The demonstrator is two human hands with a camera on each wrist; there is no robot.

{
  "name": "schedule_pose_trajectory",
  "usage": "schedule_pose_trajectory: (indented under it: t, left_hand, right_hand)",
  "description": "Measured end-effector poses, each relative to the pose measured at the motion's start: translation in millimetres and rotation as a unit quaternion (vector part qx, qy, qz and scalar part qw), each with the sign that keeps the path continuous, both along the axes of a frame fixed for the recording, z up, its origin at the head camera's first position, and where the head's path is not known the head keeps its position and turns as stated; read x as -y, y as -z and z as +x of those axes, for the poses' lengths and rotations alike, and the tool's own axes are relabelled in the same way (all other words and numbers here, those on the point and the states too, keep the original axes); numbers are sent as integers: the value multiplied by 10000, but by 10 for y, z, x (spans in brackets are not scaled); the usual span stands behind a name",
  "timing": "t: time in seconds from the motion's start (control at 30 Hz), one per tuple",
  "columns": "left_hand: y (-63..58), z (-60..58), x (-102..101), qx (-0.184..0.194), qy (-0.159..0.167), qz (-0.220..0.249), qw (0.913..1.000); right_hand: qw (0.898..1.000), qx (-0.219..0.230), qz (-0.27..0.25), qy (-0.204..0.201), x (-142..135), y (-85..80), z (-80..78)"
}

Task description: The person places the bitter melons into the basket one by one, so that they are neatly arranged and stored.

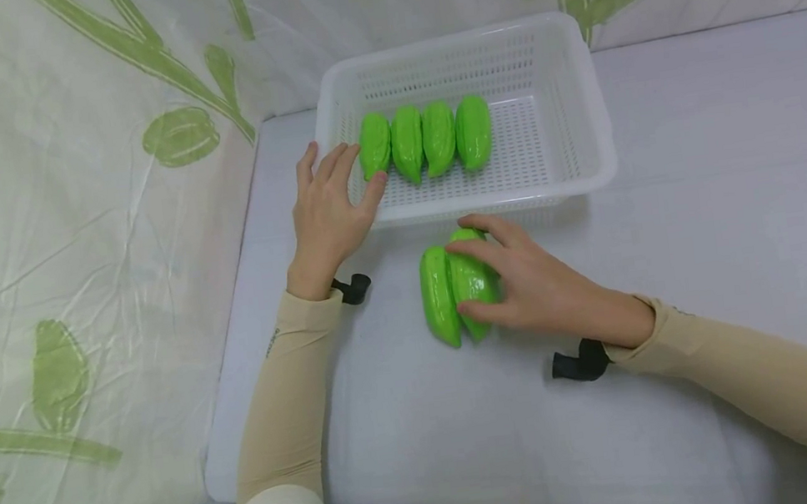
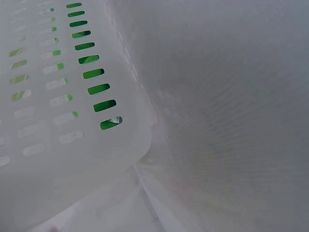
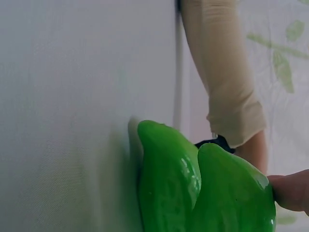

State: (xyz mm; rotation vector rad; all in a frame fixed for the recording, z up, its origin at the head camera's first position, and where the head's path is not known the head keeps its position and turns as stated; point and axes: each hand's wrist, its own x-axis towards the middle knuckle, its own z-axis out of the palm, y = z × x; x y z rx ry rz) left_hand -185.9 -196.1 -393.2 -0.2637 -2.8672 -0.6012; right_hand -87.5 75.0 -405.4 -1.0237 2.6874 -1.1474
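Observation:
Two glossy green mango-like fruits lie side by side on the table, in front of the basket: a left one (image 1: pixel 439 296) and a right one (image 1: pixel 473 281). My right hand (image 1: pixel 528 283) grips the right fruit, fingers bent over it and thumb against its side. The right wrist view shows the thumb (image 3: pixel 292 191) touching that fruit (image 3: pixel 231 193). At the left end of a white slotted basket (image 1: pixel 503 199), my left hand (image 1: pixel 330 210) reaches over the rim with spread fingers. Its index finger and thumb are beside the leftmost fruit (image 1: pixel 375 139) inside; contact is unclear.
Several matching fruits, including the rightmost one (image 1: pixel 474 132), stand in a row in the basket's left part. A leaf-patterned plastic sheet (image 1: pixel 70 242) hangs along the left and back of the white table (image 1: pixel 728 187). Black wrist mounts (image 1: pixel 581 361) hang under both wrists.

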Motion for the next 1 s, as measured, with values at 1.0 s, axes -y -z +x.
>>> schedule_pose_trajectory:
  t: [1.0]
  left_hand:
    - [19, 4, -2, -54, 11, 63, 10000]
  right_hand:
    - [9994, 119, -315, -85, -143, -430, 148]
